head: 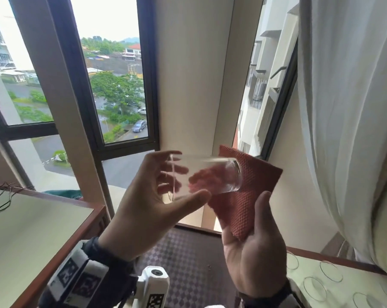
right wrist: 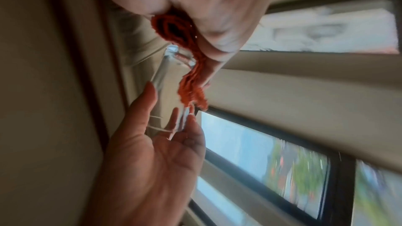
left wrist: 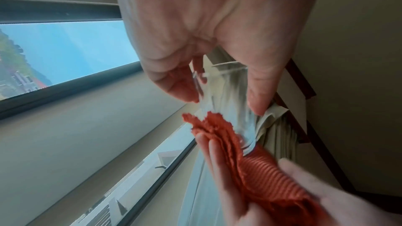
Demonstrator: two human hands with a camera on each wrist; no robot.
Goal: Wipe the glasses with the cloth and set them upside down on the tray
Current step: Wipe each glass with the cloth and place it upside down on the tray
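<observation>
Left hand [head: 143, 203] has the glass [head: 207, 175] held sideways up in front of the window [head: 112, 85], thumb underneath and fingers curled round the open end, thick base pointing right. Right hand [head: 254, 250] is mostly spread, palm up, thumb pinning the folded red cloth [head: 243, 196] against the fingers. Cloth sits right behind the glass's base, looks like it's touching. More glasses [head: 315, 287] sit lower right.
</observation>
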